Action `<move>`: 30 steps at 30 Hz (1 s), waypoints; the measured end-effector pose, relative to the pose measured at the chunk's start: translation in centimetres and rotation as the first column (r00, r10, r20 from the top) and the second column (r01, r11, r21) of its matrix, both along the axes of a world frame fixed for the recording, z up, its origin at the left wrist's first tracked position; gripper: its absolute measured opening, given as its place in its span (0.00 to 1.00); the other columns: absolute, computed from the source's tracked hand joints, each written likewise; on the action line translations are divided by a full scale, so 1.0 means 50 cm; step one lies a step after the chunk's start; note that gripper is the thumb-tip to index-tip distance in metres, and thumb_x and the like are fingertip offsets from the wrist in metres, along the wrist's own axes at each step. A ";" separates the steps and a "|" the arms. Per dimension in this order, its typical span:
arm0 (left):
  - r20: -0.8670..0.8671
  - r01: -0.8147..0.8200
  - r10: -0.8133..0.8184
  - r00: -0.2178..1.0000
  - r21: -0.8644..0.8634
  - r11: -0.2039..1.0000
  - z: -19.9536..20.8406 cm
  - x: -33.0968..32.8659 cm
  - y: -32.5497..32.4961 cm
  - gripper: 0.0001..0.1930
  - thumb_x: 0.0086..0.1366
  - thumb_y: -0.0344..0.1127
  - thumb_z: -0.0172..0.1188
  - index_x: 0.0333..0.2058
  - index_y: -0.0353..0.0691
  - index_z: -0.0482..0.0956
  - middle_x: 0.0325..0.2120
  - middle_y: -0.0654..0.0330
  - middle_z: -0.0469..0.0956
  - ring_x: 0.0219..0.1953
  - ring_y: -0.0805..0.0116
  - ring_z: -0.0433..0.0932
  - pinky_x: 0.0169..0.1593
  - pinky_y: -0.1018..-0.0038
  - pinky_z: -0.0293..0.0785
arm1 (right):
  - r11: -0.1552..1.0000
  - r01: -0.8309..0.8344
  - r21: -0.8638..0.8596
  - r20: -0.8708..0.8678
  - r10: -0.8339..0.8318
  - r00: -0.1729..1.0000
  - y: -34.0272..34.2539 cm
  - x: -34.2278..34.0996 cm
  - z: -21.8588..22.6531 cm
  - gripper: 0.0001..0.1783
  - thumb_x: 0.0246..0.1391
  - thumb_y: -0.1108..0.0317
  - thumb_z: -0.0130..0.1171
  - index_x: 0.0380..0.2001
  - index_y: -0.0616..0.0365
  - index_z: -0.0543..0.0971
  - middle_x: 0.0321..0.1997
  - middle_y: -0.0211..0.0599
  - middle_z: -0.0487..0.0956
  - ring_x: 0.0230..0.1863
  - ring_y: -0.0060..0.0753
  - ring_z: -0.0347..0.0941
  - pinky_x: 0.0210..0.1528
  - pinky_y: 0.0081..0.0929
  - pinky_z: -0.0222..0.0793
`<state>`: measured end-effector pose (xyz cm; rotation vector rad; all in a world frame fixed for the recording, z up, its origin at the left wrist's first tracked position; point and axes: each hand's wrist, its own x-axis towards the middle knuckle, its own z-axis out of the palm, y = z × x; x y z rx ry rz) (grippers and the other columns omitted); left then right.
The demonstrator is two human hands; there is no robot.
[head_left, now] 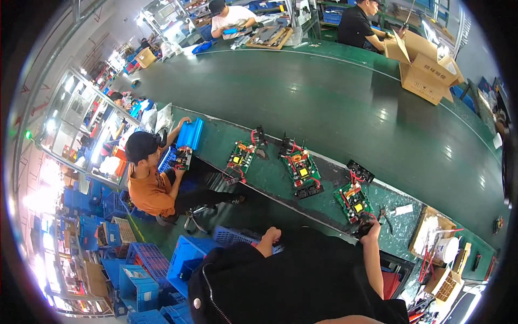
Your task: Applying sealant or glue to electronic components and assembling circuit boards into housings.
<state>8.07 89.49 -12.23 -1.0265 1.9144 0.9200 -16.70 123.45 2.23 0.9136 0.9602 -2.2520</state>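
Note:
My right hand [371,232] is at the bench edge, fingers closed round a dark end piece at the near end of a green circuit board [353,202]. The board carries a yellow-topped transformer and red wires; a black panel [360,171] lies at its far end. My left hand [271,236] is low beside my dark clothing, above a blue crate [232,236]. Its fingers look curled; whatever they hold is hidden. Pliers [386,218] lie just right of my right hand. Further left on the bench are a second board [301,167] and a third board [241,156].
A wide green conveyor belt [280,86] runs beyond the bench. At right are a carton tray [431,227] and a white tub [447,250]. A seated co-worker in orange [148,186] holds a blue housing [190,134]. Blue crates [138,286] stack at lower left; an open carton [426,75] stands across the belt.

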 end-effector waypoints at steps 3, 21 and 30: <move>0.029 -0.342 0.341 0.940 0.048 0.939 0.020 -0.015 0.011 0.09 0.50 0.30 0.52 0.17 0.33 0.77 0.14 0.49 0.72 0.16 0.58 0.74 0.20 0.66 0.68 | 1.000 0.018 0.021 -0.022 -0.017 1.000 0.005 -0.002 -0.012 0.06 0.40 0.70 0.45 0.23 0.57 0.72 0.21 0.35 0.72 0.21 0.33 0.69 0.27 0.23 0.70; -0.108 -0.403 0.397 0.912 -0.042 0.914 -0.020 0.046 -0.014 0.12 0.49 0.35 0.49 0.17 0.34 0.77 0.18 0.53 0.77 0.22 0.58 0.78 0.27 0.64 0.73 | 0.970 -0.041 0.239 -0.005 0.044 0.999 0.049 -0.035 -0.118 0.22 0.40 0.69 0.42 0.42 0.51 0.75 0.33 0.37 0.73 0.33 0.40 0.72 0.37 0.38 0.71; -0.239 -0.735 0.727 0.644 0.072 0.674 0.168 0.137 0.017 0.17 0.51 0.34 0.47 0.35 0.28 0.77 0.29 0.45 0.79 0.31 0.51 0.79 0.34 0.61 0.73 | 0.958 -0.029 0.287 0.035 0.020 0.999 0.034 -0.018 -0.094 0.19 0.35 0.61 0.47 0.33 0.55 0.74 0.36 0.38 0.76 0.35 0.42 0.74 0.42 0.42 0.70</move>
